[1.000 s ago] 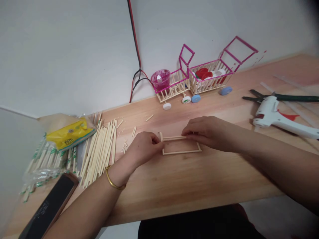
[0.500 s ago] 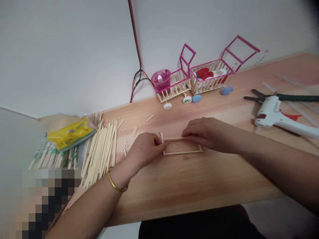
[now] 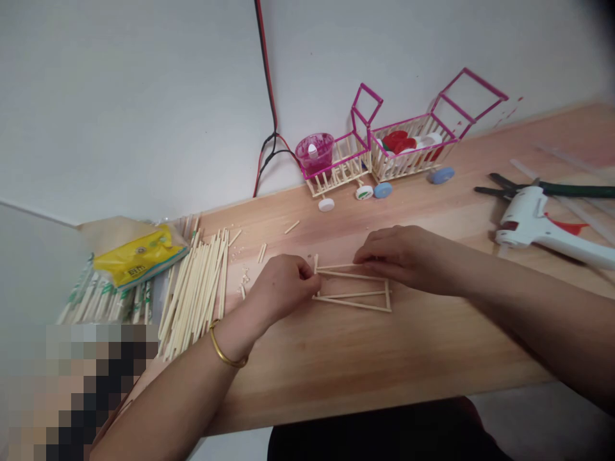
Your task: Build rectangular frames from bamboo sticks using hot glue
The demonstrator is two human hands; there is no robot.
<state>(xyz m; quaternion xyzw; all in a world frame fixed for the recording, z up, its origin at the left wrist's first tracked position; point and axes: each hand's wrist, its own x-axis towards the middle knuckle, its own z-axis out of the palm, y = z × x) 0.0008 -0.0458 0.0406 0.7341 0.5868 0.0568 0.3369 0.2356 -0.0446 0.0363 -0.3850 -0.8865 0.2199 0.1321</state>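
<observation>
My left hand (image 3: 287, 282) is closed in a pinch at the left side of a small frame of pale wooden sticks (image 3: 354, 308), on the tabletop in front of me. Its sticks look like two rectangles overlapping at an angle; the left joints are partly behind my thumb. At the back right, my right hand (image 3: 396, 256) has its fingers curled together on the rear stick (image 3: 339, 266). Those fingertips are partly hidden, so the exact grip is hard to see. A short stick end (image 3: 316, 261) stands up at the back left corner.
Loose sticks (image 3: 195, 294) lie left of my left hand, beside a yellow packet (image 3: 139, 256). Two stick carts with wheels (image 3: 339, 179) (image 3: 416, 160) stand by the wall. A white glue gun (image 3: 526, 218) and dark-handled pliers (image 3: 571, 189) lie to the right.
One rectangle of the stick frame has swung apart from the other, its front edge shifting toward me, so more sticks show. Both hands keep nearly the same places; the view has shifted slightly.
</observation>
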